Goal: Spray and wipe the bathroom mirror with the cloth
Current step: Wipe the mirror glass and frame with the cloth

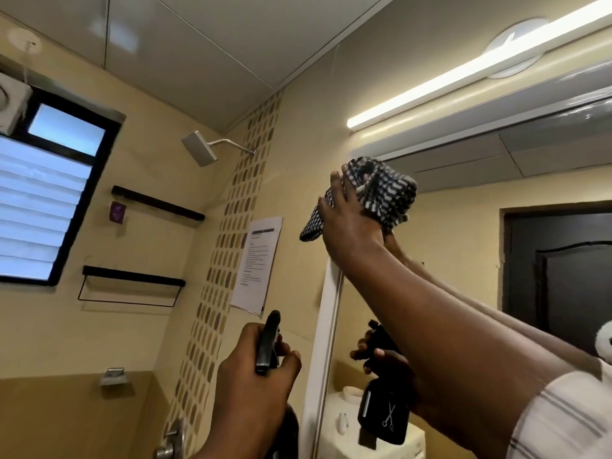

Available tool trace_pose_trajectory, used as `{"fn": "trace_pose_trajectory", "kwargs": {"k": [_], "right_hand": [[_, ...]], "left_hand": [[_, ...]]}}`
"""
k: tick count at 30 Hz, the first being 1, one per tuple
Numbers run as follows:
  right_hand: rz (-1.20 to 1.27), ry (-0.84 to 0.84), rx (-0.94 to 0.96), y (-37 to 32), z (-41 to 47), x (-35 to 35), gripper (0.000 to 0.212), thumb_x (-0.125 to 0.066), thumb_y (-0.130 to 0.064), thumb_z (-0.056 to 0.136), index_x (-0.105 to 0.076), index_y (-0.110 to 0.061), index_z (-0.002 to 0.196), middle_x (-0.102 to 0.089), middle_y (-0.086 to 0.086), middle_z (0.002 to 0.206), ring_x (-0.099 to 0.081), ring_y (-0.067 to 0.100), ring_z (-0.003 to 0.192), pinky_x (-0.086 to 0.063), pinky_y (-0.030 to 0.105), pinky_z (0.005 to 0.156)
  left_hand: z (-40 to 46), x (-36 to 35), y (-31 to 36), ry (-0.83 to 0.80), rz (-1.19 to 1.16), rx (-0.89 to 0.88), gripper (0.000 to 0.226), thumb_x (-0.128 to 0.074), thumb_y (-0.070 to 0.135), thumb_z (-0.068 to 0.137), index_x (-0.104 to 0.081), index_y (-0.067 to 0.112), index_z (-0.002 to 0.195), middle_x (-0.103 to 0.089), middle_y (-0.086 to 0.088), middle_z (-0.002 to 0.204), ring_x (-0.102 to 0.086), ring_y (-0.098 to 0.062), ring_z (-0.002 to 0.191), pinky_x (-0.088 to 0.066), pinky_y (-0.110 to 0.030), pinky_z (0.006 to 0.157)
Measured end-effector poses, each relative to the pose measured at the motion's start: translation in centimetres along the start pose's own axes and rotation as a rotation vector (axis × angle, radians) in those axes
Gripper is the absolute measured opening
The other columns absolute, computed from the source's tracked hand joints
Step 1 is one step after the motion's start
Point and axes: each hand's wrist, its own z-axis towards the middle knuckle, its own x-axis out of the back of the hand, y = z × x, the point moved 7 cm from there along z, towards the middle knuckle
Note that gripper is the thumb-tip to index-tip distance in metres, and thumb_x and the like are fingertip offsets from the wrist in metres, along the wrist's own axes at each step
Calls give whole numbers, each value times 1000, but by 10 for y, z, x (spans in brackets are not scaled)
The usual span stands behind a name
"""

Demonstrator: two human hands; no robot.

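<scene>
My right hand (pixel 347 223) is raised high and presses a black-and-white checked cloth (pixel 381 190) against the upper left corner of the bathroom mirror (pixel 463 233). The fingers spread over the bunched cloth and part of it hangs down on the left. Lower down, my left hand (pixel 255 372) grips a black spray bottle (pixel 268 342) by its trigger head, just left of the mirror's white frame (pixel 328 342). The bottle's body is mostly hidden behind that hand. The mirror reflects both arms and the bottle.
A lit tube light (pixel 463 71) runs above the mirror. On the left wall are a shower head (pixel 198 149), two dark shelves (pixel 155 203), a paper notice (pixel 256 263) and a louvred window (pixel 43 193). A tap handle (pixel 170 442) sits at the bottom.
</scene>
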Motion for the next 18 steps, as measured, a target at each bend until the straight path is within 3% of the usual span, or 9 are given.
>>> {"fn": "trace_pose_trajectory", "kwargs": {"k": [7,18], "right_hand": [[147,-67,8,-26,-47,-12,62,-45,-20,99,-19,-7,153,20,22,159,16,37,148,-10,61,118],[98,-128,28,-69,-116,-36,69,-42,-24,98,-7,-7,156,32,24,154,23,41,145,1,67,114]], "left_hand": [[-13,-3,-6,-4,-32,3,13,-71,18,85,-62,24,93,-68,10,84,-61,-2,77,-41,-19,60],[-27,13,-1,45,-15,-1,9,-68,23,86,-60,28,88,-63,12,78,-55,0,72,-39,-20,59]]}}
